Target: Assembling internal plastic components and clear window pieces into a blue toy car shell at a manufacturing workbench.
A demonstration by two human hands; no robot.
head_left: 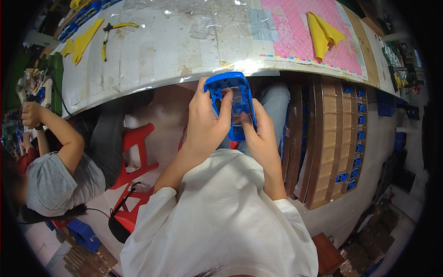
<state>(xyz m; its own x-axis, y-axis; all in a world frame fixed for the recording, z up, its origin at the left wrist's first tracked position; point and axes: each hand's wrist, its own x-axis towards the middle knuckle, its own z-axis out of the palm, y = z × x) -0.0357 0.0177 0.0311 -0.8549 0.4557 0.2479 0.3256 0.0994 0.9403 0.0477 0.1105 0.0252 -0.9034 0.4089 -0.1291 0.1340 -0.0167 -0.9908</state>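
Below table edge (152, 87) | both hands' fingers (226, 108) grasp blue casing (233, 99) | pliers (110, 34), yellow cloth (325, 32) on top

Bright, even light falls from overhead, and the white worktop (152, 51) beyond the left hand (205, 122) glares hard, worst along its near edge just above the blue plastic casing (233, 104), where the clear film turns to a white streak. Below that edge the space under the bench sits in soft shadow, yet both hands, the right hand (260, 138) too, stay evenly lit and sharp. The white shirt (221, 217) beneath the wrists is close to washed out. Away from the hands the fisheye bends the bench edge into an arc, detail smears, and the corners go black. The cardboard stacks (323, 143) right of the right hand look dimmer.
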